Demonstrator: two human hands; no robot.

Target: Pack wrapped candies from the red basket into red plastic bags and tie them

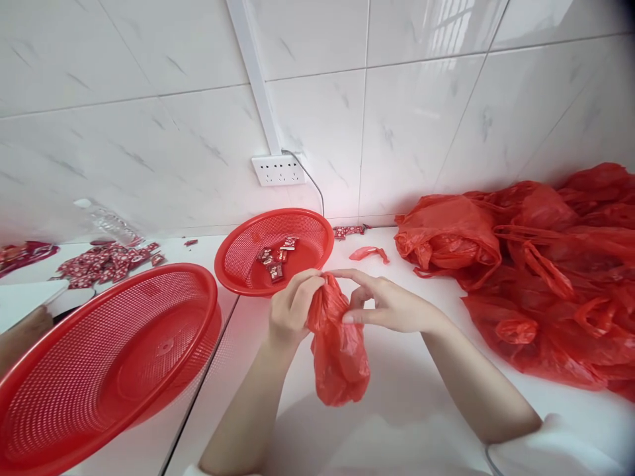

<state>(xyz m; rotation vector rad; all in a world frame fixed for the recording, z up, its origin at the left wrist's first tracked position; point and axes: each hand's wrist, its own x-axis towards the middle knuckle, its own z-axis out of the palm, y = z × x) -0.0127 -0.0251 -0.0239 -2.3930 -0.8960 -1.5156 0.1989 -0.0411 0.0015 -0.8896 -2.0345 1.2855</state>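
A red plastic bag (341,370) hangs from my hands over the white table, its upper part gathered and its lower part bulging. What is inside it cannot be made out. My left hand (292,307) is closed around the gathered top of the bag. On the other side, my right hand (384,303) has its forefinger reaching to the top of the bag and its thumb against the side, pinching the plastic. Just beyond my hands stands a round red basket (228,264) with several small red wrapped packets (276,271) on its bottom.
A larger red basket (163,390) stands at the left. Behind it lie a pile of red patterned packets (106,264) and a clear plastic bottle (112,223). Many red plastic bags (555,311) are heaped at the right. Another person's arm (22,337) shows at the left edge.
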